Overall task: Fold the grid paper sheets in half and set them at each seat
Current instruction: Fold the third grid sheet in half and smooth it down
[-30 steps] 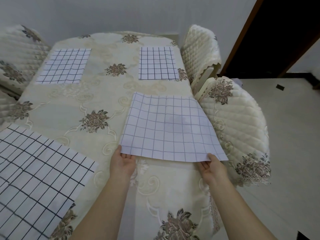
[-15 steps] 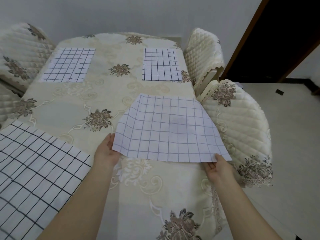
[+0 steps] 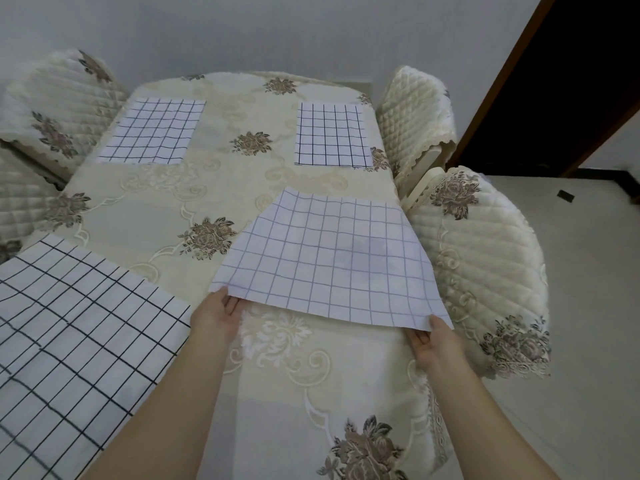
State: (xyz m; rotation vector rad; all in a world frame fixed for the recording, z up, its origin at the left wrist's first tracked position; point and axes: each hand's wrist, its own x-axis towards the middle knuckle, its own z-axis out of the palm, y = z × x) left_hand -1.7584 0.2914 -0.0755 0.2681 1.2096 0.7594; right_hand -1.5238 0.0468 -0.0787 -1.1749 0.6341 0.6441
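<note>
Four grid sheets on the table (image 3: 166, 220), counted left to right: one large sheet (image 3: 69, 334) at the near left edge, dark-lined, apparently unfolded; one smaller sheet (image 3: 152, 131) by the far left edge, facing a chair; one pale-lined sheet (image 3: 332, 258) at the right edge; one smaller sheet (image 3: 332, 135) near the far right corner. Left hand (image 3: 216, 313) pinching the pale sheet's near left corner, right hand (image 3: 434, 341) pinching its near right corner, near edge raised off the cloth, probably for folding away. Four padded chairs visible, two per side.
</note>
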